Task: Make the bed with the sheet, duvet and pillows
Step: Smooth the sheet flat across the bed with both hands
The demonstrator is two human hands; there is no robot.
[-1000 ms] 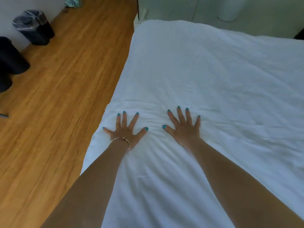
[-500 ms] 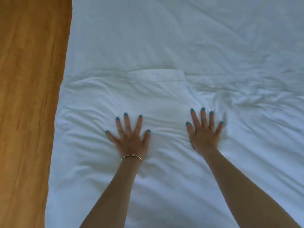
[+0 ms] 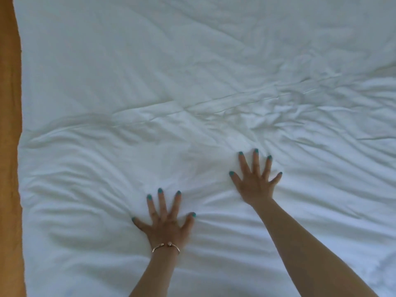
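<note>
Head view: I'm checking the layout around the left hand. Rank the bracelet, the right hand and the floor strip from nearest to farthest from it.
1. Bracelet, on the wrist of the left hand itself.
2. Right hand, to its right, farther up the duvet.
3. Floor strip, at the far left edge.

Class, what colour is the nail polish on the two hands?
Teal nail polish, on left hand and right hand; head view.

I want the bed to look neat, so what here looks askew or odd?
The white duvet is heavily wrinkled, with a bunched patch of creases beyond the right hand. Both hands, the left hand too, press flat on it. No tear or stain shows.
</note>
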